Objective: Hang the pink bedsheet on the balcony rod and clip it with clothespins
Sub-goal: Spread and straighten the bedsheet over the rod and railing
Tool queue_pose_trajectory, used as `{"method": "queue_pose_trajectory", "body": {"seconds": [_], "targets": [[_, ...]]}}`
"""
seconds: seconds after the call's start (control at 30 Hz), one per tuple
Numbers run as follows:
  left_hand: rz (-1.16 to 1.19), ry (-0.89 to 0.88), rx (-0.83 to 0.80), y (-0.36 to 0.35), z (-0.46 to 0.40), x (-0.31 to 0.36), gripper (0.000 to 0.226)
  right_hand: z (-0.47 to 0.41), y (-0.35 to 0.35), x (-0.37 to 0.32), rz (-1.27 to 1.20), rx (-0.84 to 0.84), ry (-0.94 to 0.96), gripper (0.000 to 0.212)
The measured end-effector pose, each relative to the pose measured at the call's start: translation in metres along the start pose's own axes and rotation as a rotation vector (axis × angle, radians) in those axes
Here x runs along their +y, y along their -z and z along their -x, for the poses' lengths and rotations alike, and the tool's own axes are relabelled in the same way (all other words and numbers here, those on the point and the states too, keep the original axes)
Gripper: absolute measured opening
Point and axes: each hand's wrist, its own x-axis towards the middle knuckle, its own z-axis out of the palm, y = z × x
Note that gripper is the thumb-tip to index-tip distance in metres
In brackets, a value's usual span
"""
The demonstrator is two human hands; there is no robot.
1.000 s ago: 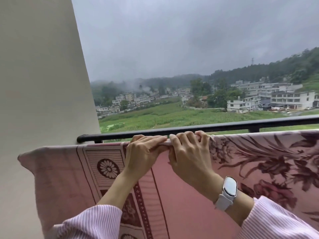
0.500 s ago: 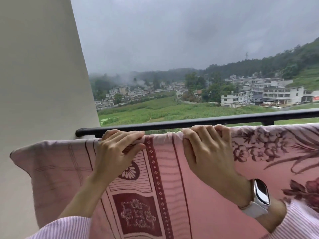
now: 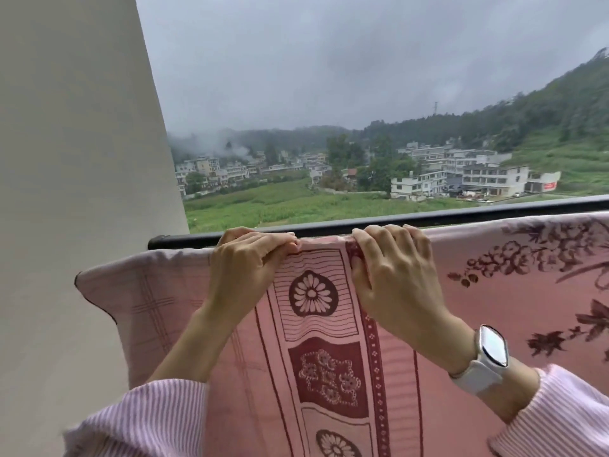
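Wall (image 3: 75, 192): smooth off-white plaster, fills the left side; the rod's capped end sits just beside it.

Pink bedsheet (image 3: 494, 324): draped over the balcony rod (image 3: 329, 227), folded along its top edge and hanging down toward the camera. Woven cotton by the look, matte, soft folds. Maroon print: striped border bands, round daisy medallions, a dotted strip, large floral sprays to the right. The left corner sags out past the left hand, paler, with a faint check; it looks like the reverse face.

Rod: black, round, smooth, probably painted metal. Runs across the frame, bare at its left end.

Left hand (image 3: 244, 275): fingers (image 3: 273, 240) curled together over the top fold, pinching cloth at the rod line.
Right hand (image 3: 395, 278): fingers (image 3: 385, 235) hooked over the same fold, closed on the cloth; thumb side tucked into a vertical pleat. White watch (image 3: 491, 347) on the wrist, striped pink sleeves (image 3: 158, 420) on both arms.

Step, as judged: spreading and levelling the sheet along the rod; hanging nearly done, clipping not begun. No clothespins in view.

Next move calls for: drawing the slack left corner up toward the rod's end, flattening the pleat under the right hand, then freeing one hand to fetch a pin while the other holds the fold. Risk: cloth may slide on the smooth rod.
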Motion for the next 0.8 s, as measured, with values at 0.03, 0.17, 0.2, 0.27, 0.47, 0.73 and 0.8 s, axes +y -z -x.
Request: {"method": "queue_pose_trajectory", "body": {"seconds": [0.03,0.17,0.2,0.27,0.47,0.73,0.8], "targets": [[-0.03,0.042,-0.031,0.011,0.008,-0.013,0.032,-0.002,-0.004,-0.012,-0.008,-0.013,0.0,0.034],[-0.213,0.087,-0.074,0.053,0.041,-0.069,0.035,-0.01,-0.022,-0.066,-0.02,-0.028,-0.013,0.038],[-0.236,0.09,-0.071,0.062,0.044,-0.08,0.035,-0.012,-0.027,-0.079,-0.022,-0.023,-0.006,0.038],[-0.277,0.1,-0.091,0.077,0.05,-0.097,0.037,-0.016,-0.036,-0.106,-0.03,-0.014,0.021,0.036],[0.122,0.516,-0.08,0.103,0.072,-0.131,0.052,-0.033,-0.059,-0.161,-0.056,0.011,0.11,0.03],[0.347,0.712,0.146,0.115,0.081,-0.16,0.014,-0.049,-0.07,-0.179,-0.103,0.025,0.158,0.026],[0.344,0.73,0.252,0.118,0.074,-0.165,0.013,-0.052,-0.068,-0.177,-0.121,0.026,0.17,0.026]]}}
